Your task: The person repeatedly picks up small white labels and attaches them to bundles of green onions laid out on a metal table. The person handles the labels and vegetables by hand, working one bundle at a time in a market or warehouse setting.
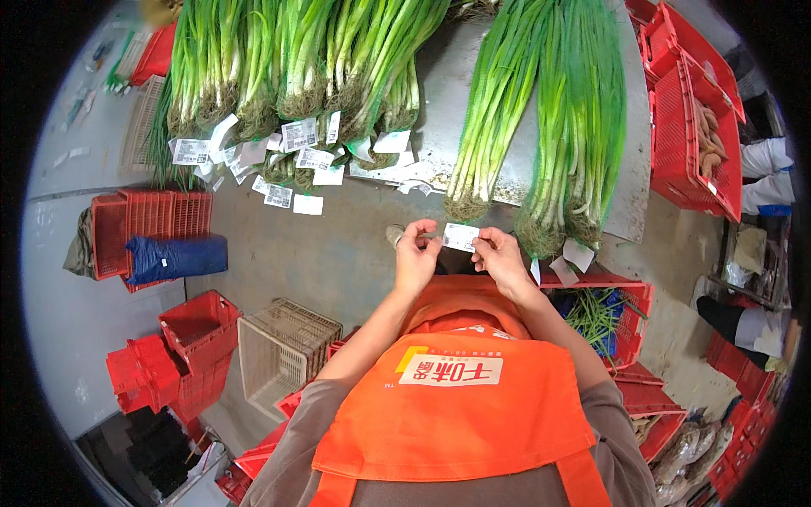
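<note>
Between my hands is a white printed label (460,237), just below the root end of a green-netted scallion bundle (494,118). My right hand (502,255) pinches the label's right edge between thumb and fingers. At the label's left side, my left hand (416,252) has bent fingers, with a gap between thumb and forefinger. I cannot tell whether the label is fastened to the net. Beside it on the metal table (443,101) lie more netted scallions (583,127), with white tags (578,253) at their roots.
Several tagged scallion bundles (296,59) lie along the table's left part, roots overhanging its edge. Red crates (198,329) and a beige crate (283,351) stand on the floor at left. At right are a crate of green stalks (638,317) and a crate of brown roots (676,127).
</note>
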`<action>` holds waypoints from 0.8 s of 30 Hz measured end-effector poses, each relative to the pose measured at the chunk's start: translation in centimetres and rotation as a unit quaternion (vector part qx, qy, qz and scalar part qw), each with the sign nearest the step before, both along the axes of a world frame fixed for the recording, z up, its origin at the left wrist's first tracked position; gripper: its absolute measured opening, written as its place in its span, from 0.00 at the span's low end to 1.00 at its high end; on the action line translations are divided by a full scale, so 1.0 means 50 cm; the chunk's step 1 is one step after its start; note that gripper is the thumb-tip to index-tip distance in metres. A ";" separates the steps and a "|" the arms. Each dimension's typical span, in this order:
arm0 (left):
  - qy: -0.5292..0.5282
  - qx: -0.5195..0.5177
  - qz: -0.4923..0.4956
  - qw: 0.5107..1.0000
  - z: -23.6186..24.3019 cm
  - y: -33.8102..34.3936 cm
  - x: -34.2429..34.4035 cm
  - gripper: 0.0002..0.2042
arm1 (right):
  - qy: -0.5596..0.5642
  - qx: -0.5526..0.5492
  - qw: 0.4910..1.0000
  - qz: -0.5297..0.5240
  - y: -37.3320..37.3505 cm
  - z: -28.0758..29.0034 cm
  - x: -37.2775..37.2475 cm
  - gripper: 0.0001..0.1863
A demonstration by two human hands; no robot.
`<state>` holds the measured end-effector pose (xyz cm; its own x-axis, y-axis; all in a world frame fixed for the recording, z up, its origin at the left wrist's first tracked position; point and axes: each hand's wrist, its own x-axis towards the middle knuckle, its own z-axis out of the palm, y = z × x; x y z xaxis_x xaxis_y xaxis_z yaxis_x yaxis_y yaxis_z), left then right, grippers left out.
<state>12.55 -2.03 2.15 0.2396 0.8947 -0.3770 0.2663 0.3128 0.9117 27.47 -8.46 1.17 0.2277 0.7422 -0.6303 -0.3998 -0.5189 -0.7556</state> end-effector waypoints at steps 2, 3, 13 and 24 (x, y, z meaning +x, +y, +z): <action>-0.061 -0.100 0.044 0.992 -0.015 0.005 -0.008 0.11 | -0.002 -0.005 1.000 0.003 -0.001 -0.008 0.001 0.10; -0.079 -0.149 0.052 0.984 -0.007 0.008 -0.010 0.12 | -0.004 -0.009 1.000 0.003 -0.002 -0.011 0.001 0.10; -0.150 -0.176 0.051 0.971 -0.001 0.000 0.007 0.22 | -0.005 -0.012 1.000 0.023 0.000 -0.010 0.001 0.06; -0.127 -0.112 0.077 0.983 -0.011 0.020 0.011 0.22 | -0.011 -0.027 1.000 -0.011 -0.002 -0.017 0.002 0.11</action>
<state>13.11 -1.01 1.62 0.2200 0.8295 -0.5133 -0.0272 0.5312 0.8468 27.57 -8.58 0.30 0.2577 0.7021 -0.6638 -0.3947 -0.5506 -0.7356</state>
